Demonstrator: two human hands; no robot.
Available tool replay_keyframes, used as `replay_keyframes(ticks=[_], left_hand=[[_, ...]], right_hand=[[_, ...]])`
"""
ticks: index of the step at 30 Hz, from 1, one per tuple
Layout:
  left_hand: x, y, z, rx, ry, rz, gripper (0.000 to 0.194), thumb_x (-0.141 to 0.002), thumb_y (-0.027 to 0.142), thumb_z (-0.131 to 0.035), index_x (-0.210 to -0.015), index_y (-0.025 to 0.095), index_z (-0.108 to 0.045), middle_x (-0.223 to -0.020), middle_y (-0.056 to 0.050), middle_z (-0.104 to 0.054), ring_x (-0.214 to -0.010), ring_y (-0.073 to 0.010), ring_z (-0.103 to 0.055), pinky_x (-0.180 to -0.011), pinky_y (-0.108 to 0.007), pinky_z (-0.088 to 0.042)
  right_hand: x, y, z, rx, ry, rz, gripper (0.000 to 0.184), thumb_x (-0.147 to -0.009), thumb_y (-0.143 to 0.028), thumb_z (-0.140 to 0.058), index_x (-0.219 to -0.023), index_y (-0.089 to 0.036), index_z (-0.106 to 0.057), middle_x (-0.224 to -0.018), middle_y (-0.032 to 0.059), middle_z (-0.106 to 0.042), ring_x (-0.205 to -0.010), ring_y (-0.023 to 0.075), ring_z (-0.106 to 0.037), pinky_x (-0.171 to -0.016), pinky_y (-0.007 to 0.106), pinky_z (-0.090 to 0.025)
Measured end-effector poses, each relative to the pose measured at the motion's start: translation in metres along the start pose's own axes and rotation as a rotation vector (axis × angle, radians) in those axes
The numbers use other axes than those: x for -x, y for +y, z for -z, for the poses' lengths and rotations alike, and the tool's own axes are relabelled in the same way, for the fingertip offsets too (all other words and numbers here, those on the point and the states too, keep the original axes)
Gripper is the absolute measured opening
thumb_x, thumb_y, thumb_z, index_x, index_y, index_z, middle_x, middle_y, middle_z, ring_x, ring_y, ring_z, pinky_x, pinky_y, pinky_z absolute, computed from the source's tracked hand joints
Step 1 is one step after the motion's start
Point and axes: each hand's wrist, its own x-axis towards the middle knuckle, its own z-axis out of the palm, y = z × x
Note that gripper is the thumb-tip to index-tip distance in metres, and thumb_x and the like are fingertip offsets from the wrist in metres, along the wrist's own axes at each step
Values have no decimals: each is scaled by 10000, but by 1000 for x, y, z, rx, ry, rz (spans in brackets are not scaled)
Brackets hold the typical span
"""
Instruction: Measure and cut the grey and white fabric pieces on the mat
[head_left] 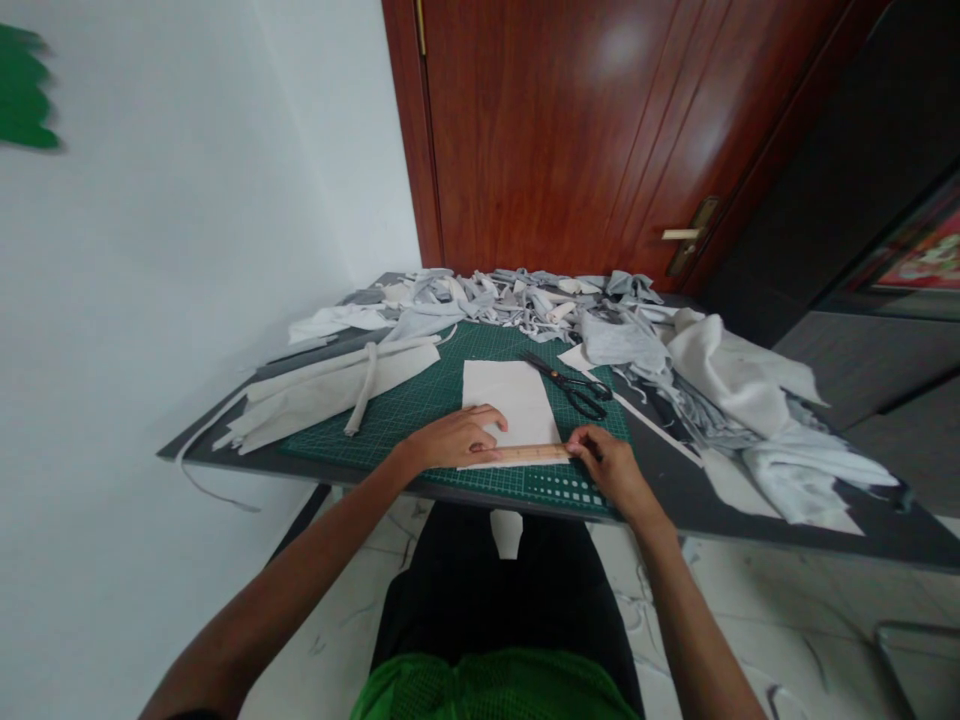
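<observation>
Over the worktop (825, 525) now: grey and white fabric scraps (510, 300) heaped along the far side, a green cutting mat (592, 490) front and centre, a white fabric piece (502, 400) on it. Left hand (450, 440), fingers spread flat on the fabric; right hand (607, 465), fingers pinching a wooden ruler (532, 454) at the near edge. Black-handled scissors (574, 385) sit just beyond. Any loosened pressure, and ruler or fabric could slip out of line!

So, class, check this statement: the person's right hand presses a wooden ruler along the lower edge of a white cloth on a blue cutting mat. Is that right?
Not quite: the head view shows the cutting mat is green, not blue. The right hand does press the wooden ruler along the lower edge of the white cloth.
</observation>
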Motion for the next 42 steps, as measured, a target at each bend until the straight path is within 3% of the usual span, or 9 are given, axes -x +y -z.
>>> replay_keyframes(ticks=[4,7,14,20,23,30,36,39,42], left_hand=[[-4,-4,-7,87,16,34,279,-1030,406,-596,-923,185,-728,-1252,-120,-653,-1239,-248,-574,-1121,-378,-392],[-3,-4,-8,150,6,41,266,-1062,366,-537,-1110,225,-757,-1308,-106,-657,-1316,-241,-543,-1181,-399,-341],[-2,-17,-16,203,21,35,329,-1051,211,-500,-1155,285,-803,-1405,-75,-676,-1379,-239,-547,-1214,-456,-317],[-3,-30,-23,191,-5,41,267,-1017,222,-592,-1076,317,-834,-1405,-43,-696,-1402,-253,-533,-1199,-465,-336],[-3,-30,-24,207,17,32,246,-1018,239,-607,-1053,306,-841,-1409,-55,-694,-1399,-251,-539,-1192,-454,-343],[-4,-29,-26,266,37,24,264,-987,457,-659,-980,271,-846,-1359,-86,-721,-1384,-292,-546,-1185,-459,-350],[-3,-27,-23,327,27,-41,455,-852,611,-764,-1090,228,-823,-1400,-156,-683,-1411,-353,-511,-1201,-497,-325],[-1,-26,-24,334,64,-11,481,-888,563,-745,-1229,226,-779,-1405,-164,-676,-1407,-339,-518,-1197,-495,-331],[0,-28,-26,362,60,-6,369,-951,510,-682,-1179,245,-802,-1402,-145,-682,-1400,-318,-523,-1201,-489,-325]], right_hand=[[-1,-1,1,-18,-11,3,154,-957,-348,-603,-884,-226,-664,-857,53,-728,-803,221,-680,-797,326,-520],[0,-1,1,-24,-13,0,151,-952,-345,-611,-881,-225,-667,-851,50,-726,-798,219,-679,-786,321,-510],[-1,-2,3,-40,-11,-10,162,-952,-354,-620,-872,-221,-668,-826,40,-720,-758,208,-671,-748,310,-505],[0,-13,3,-42,74,28,188,-949,-373,-660,-852,-219,-705,-847,48,-701,-798,214,-667,-721,309,-505],[4,-34,-17,-145,90,-4,193,-951,-384,-678,-870,-213,-716,-820,37,-712,-744,196,-671,-691,293,-520],[3,-94,-84,-303,-164,32,142,-968,-317,-664,-923,-214,-751,-763,13,-761,-669,180,-704,-706,282,-555],[-6,-100,-107,-161,-187,181,169,-997,-274,-630,-970,-242,-794,-989,59,-796,-930,231,-749,-896,339,-565],[-4,-98,-113,-49,-137,144,148,-981,-282,-671,-994,-268,-818,-1008,56,-778,-900,219,-739,-854,317,-565],[-1,-98,-120,21,-83,88,142,-971,-270,-694,-995,-276,-834,-1009,56,-791,-891,225,-741,-865,326,-562]])
